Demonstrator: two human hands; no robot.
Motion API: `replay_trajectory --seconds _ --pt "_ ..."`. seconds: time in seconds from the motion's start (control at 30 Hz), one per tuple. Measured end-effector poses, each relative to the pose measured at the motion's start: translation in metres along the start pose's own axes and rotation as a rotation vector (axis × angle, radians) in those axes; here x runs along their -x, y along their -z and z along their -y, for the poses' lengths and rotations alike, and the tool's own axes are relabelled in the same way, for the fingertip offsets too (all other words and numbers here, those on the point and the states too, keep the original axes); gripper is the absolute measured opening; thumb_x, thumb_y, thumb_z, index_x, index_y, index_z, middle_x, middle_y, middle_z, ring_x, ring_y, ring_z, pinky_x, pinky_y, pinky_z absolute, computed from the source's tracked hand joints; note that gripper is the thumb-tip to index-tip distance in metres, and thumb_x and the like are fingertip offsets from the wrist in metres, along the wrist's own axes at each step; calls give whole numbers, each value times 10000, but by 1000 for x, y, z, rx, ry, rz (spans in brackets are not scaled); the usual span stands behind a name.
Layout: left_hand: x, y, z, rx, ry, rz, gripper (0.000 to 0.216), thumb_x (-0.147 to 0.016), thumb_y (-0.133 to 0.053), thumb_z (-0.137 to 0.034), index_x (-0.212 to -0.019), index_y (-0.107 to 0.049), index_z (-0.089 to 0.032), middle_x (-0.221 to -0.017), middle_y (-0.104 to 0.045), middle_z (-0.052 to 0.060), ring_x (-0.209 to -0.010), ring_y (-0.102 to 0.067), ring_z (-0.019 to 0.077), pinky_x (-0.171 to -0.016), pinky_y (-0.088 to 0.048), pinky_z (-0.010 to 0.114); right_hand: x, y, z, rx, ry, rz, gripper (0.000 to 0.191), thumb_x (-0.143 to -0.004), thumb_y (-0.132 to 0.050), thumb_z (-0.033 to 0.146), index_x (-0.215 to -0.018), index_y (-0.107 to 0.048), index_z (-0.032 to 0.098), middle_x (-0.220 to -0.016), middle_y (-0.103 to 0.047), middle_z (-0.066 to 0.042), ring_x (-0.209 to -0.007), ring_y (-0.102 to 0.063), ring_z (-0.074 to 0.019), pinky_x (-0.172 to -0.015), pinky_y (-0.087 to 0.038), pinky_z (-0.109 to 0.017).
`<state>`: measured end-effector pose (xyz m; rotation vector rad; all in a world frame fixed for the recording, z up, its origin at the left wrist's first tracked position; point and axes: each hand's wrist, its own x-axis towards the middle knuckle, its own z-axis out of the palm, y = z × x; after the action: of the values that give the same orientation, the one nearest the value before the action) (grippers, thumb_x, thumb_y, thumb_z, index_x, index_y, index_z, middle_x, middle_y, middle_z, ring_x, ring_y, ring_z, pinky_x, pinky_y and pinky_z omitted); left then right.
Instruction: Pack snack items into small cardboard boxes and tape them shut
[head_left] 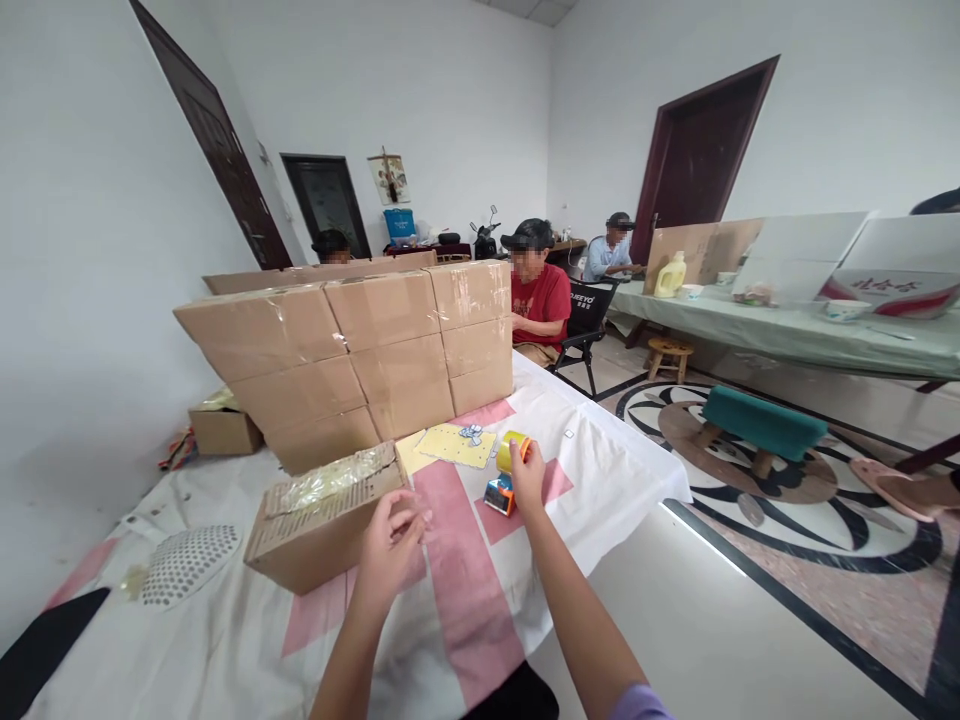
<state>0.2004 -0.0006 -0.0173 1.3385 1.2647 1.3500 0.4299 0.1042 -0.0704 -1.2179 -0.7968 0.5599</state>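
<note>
My right hand [527, 472] is closed around a tape dispenser. Its yellow tape roll [510, 452] points up, and a blue and orange cutter end [499, 494] hangs below, close to the cloth. Just to the right of a brown cardboard box [322, 515] is my left hand [394, 525], its fingers loosely bent and apart, with nothing visible in them. Clear tape with a yellowish sheen covers the box's top. Beyond my hands lies a pale yellow sheet [454, 446] with a small blue-and-white item [471, 433] at its upper edge.
A wall of taped cardboard boxes [390, 375] stands across the table's far side. A white perforated piece [191, 562] lies at left on the pink-and-white cloth [465, 600]. A person in red [544, 300] sits beyond the table. A green stool [765, 418] stands on the floor at right.
</note>
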Motion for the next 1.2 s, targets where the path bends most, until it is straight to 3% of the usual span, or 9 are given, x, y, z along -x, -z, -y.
replay_trajectory --seconds 0.17,0.33,0.4,0.47,0.6,0.7,0.8,0.97,1.2 --pt "1 20 -5 45 -33 -133 482 -742 -768 -554 -966 -507 -217 -686 -690 -3 -555 -591 145 -552 -480 259 -3 5 2 93 50 -22 444 -840 -643 549 -594 -408 264 -536 -356 81 -565 -332 -151 -556 -279 -272" --pt "2 41 -8 63 -70 -188 417 -801 -714 -552 -945 -519 -213 -652 -651 -26 -504 -524 113 -529 -451 244 -7 13 13 308 125 -257 390 -779 -721 523 -694 -435 272 -663 -460 53 -649 -407 -184 -659 -352 -315" --pt "1 47 -9 50 -79 -209 401 -820 -694 -551 -960 -522 -216 -651 -638 -32 -508 -523 114 -527 -445 241 0 8 29 268 228 -247 340 -786 -722 482 -743 -462 266 -731 -492 33 -704 -434 -194 -720 -381 -332" --pt "-1 52 -10 24 -85 -221 384 -846 -671 -543 -993 -525 -220 -654 -627 -39 -518 -523 114 -532 -438 235 14 -4 52 169 334 -30 261 -830 -685 430 -737 -513 256 -737 -523 20 -710 -457 -193 -737 -395 -335" --pt "-8 52 -14 -22 -127 -234 327 -901 -626 -498 -1054 -515 -230 -674 -617 -45 -573 -553 120 -576 -440 228 51 -49 105 -35 348 703 147 -862 -674 349 -767 -692 238 -715 -592 8 -690 -517 -176 -686 -403 -305" --pt "-10 49 -18 -58 -149 -234 310 -925 -598 -480 -1091 -510 -234 -705 -633 -33 -623 -593 135 -605 -457 238 68 -84 130 -92 327 1002 125 -841 -715 346 -788 -751 238 -742 -599 5 -717 -539 -167 -678 -402 -285" --pt "-9 51 -23 -162 -125 -260 386 -913 -615 -493 -1175 -515 -228 -719 -671 -14 -659 -651 171 -643 -488 277 68 -108 136 -121 329 1062 187 -845 -697 334 -697 -723 223 -751 -583 5 -728 -544 -159 -685 -399 -279" --pt "-3 69 -30 -383 -81 -414 510 -900 -649 -511 -1284 -516 -202 -627 -656 -30 -644 -666 202 -653 -484 303 48 -128 135 -153 288 997 253 -840 -682 341 -624 -669 210 -657 -553 31 -677 -500 -138 -683 -369 -265" --pt "-9 87 -19 -616 -518 -702 262 -931 -645 -355 -1133 -617 -190 -1013 -720 69 -825 -665 183 -714 -500 299 41 -147 137 -127 5 1177 254 -764 -731 412 -672 -700 177 -634 -591 35 -650 -487 -126 -654 -357 -262"
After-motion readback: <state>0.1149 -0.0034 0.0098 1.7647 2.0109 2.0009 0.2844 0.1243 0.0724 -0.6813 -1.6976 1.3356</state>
